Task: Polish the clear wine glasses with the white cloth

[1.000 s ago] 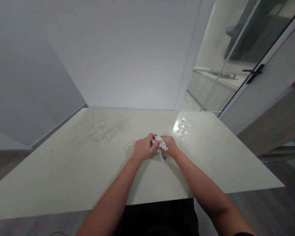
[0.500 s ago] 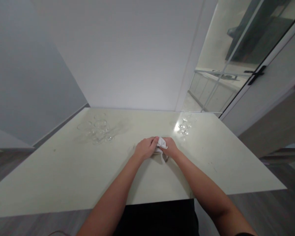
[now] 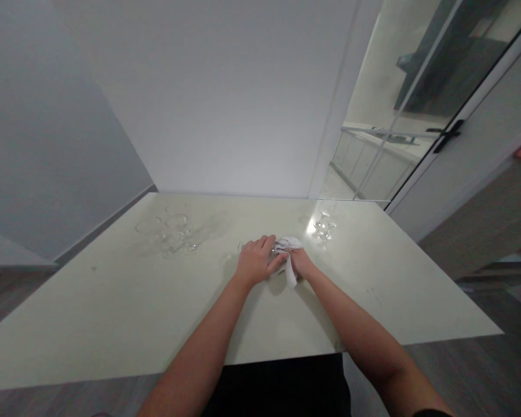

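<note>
From my remote post I am viewing a pale, glossy worktop (image 3: 113,313), its far edge meeting a smooth white wall (image 3: 226,104). A plain grey wall (image 3: 69,127) is rising beyond the far left corner; a white-framed glass door (image 3: 373,98) is standing beyond the far right. Grey wood-grain flooring (image 3: 447,365) is showing past the near edge.

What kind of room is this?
Probably a home dining space beside a kitchen: there's a pale table with clear glasses, and a glass door showing what looks like a range hood beyond.
</note>
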A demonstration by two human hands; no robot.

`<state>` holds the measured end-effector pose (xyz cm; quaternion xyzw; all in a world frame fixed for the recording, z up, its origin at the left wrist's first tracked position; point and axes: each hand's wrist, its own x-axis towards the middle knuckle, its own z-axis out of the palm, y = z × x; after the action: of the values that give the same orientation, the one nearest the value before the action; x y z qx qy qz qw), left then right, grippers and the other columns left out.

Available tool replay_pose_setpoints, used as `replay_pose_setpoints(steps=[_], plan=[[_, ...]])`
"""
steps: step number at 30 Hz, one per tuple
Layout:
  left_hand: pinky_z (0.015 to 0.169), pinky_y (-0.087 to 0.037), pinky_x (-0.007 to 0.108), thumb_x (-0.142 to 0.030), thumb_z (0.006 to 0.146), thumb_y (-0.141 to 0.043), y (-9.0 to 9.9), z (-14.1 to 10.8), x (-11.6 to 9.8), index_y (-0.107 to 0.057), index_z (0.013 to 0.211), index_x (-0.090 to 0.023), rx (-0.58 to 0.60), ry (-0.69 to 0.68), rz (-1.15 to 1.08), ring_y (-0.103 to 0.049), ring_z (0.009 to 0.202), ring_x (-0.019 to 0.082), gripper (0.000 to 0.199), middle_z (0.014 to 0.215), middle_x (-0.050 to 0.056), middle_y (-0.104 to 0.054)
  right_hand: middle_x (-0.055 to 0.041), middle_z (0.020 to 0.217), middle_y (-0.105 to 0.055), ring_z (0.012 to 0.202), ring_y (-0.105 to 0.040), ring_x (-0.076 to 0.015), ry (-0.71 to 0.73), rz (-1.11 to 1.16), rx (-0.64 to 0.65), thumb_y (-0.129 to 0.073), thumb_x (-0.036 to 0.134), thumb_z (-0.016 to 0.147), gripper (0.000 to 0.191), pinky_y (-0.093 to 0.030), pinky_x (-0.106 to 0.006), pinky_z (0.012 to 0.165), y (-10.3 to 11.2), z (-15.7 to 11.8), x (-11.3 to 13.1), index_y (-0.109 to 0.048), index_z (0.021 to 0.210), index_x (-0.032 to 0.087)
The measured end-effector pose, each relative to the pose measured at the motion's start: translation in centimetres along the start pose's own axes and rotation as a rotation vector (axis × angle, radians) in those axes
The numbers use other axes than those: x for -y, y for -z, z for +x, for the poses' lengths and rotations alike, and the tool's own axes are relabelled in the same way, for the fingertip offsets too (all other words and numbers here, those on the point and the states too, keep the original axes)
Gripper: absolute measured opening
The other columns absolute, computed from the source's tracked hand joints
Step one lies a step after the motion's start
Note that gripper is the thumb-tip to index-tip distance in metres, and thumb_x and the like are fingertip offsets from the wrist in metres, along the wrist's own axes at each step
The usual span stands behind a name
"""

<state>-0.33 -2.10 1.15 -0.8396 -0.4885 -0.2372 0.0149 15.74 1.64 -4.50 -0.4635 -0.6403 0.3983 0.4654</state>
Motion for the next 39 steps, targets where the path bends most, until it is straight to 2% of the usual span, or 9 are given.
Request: replay_pose_setpoints(steps=[8, 16, 21, 25, 30, 33, 35, 37, 39], plan=[[0.061, -0.038, 0.026, -0.057, 0.09, -0.018, 0.3, -0.1, 0.1, -0.055, 0.099, -0.022, 0.136, 0.139, -0.002, -0.064, 0.075, 0.021, 0.052, 0.08, 0.007, -0.067, 0.0005, 0.059, -0.056, 0.057, -0.048, -0.0123, 0.143, -0.249, 0.031, -0.053, 0.034, 0.076, 0.022, -0.038, -0.022, 0.053, 0.9, -1.1, 0.8, -0.057, 0.066, 0.015], [0.064, -0.04, 0.027, -0.054, 0.092, -0.011, 0.0, -0.1, -0.3, -0.059, 0.106, -0.025, 0.188, 0.169, 0.004, -0.065, 0.079, 0.021, 0.058, 0.085, 0.008, -0.069, -0.0049, 0.07, -0.057, 0.065, -0.051, -0.0184, 0.484, -0.555, 0.101, -0.053, 0.041, 0.073, 0.023, -0.038, -0.028, 0.062, 2.0, -1.4, 2.5, -0.052, 0.076, 0.019], [0.064, -0.039, 0.027, -0.056, 0.091, -0.01, -0.1, 0.0, -0.3, -0.062, 0.098, -0.023, 0.211, 0.176, 0.023, -0.065, 0.077, 0.021, 0.061, 0.083, 0.009, -0.069, -0.0055, 0.081, -0.057, 0.074, -0.052, -0.0206, 0.505, -0.569, 0.211, -0.059, 0.043, 0.068, 0.029, -0.039, -0.029, 0.066, 2.5, -1.2, 3.4, -0.05, 0.084, 0.019], [0.064, -0.039, 0.028, -0.058, 0.09, -0.014, -0.1, 0.0, -0.4, -0.063, 0.096, -0.023, 0.218, 0.177, 0.014, -0.065, 0.077, 0.021, 0.06, 0.082, 0.009, -0.069, -0.002, 0.087, -0.058, 0.078, -0.053, -0.0189, 0.407, -0.545, 0.28, -0.065, 0.037, 0.063, 0.043, -0.039, -0.026, 0.068, 2.5, -1.1, 3.5, -0.048, 0.1, 0.02], [0.062, -0.038, 0.027, -0.06, 0.089, -0.018, -0.1, 0.1, -0.1, -0.061, 0.096, -0.024, 0.157, 0.223, -0.06, -0.064, 0.077, 0.022, 0.056, 0.08, 0.007, -0.068, -0.0001, 0.076, -0.057, 0.07, -0.051, -0.016, 0.351, -0.55, 0.137, -0.058, 0.028, 0.071, 0.017, -0.038, -0.025, 0.065, 2.3, -0.9, 3.2, -0.053, 0.084, 0.02], [0.06, -0.037, 0.026, -0.061, 0.087, -0.028, -0.3, 0.3, 0.3, -0.058, 0.096, -0.023, 0.092, 0.299, -0.189, -0.062, 0.075, 0.02, 0.049, 0.076, 0.005, -0.065, -0.0014, 0.077, -0.059, 0.071, -0.053, -0.016, 0.33, -0.402, -0.003, -0.054, 0.028, 0.074, 0.013, -0.042, -0.026, 0.067, 2.0, -0.7, 3.0, -0.056, 0.083, 0.019], [0.057, -0.037, 0.024, -0.063, 0.08, -0.043, -0.6, 0.4, 0.7, -0.053, 0.098, -0.022, 0.025, 0.353, -0.372, -0.059, 0.066, 0.017, 0.046, 0.068, 0.0, -0.061, -0.0023, 0.08, -0.062, 0.076, -0.056, -0.0169, 0.258, -0.254, -0.135, -0.05, 0.03, 0.079, 0.016, -0.045, -0.028, 0.074, 1.8, -0.5, 2.9, -0.059, 0.086, 0.019], [0.055, -0.037, 0.022, -0.061, 0.069, -0.059, -1.0, 0.6, 1.1, -0.045, 0.103, -0.022, -0.081, 0.392, -0.642, -0.055, 0.057, 0.013, 0.054, 0.063, -0.005, -0.056, -0.003, 0.082, -0.064, 0.086, -0.058, -0.0186, 0.172, -0.137, -0.238, -0.047, 0.034, 0.08, 0.021, -0.045, -0.032, 0.084, 1.7, -0.2, 2.6, -0.061, 0.088, 0.019], [0.055, -0.038, 0.021, -0.057, 0.064, -0.066, -1.4, 0.9, 1.4, -0.039, 0.105, -0.021, -0.193, 0.414, -0.894, -0.052, 0.054, 0.01, 0.061, 0.064, -0.006, -0.055, -0.0036, 0.085, -0.066, 0.095, -0.058, -0.0199, 0.115, -0.083, -0.262, -0.048, 0.035, 0.079, 0.023, -0.043, -0.035, 0.092, 1.6, 0.0, 2.2, -0.063, 0.088, 0.021]])
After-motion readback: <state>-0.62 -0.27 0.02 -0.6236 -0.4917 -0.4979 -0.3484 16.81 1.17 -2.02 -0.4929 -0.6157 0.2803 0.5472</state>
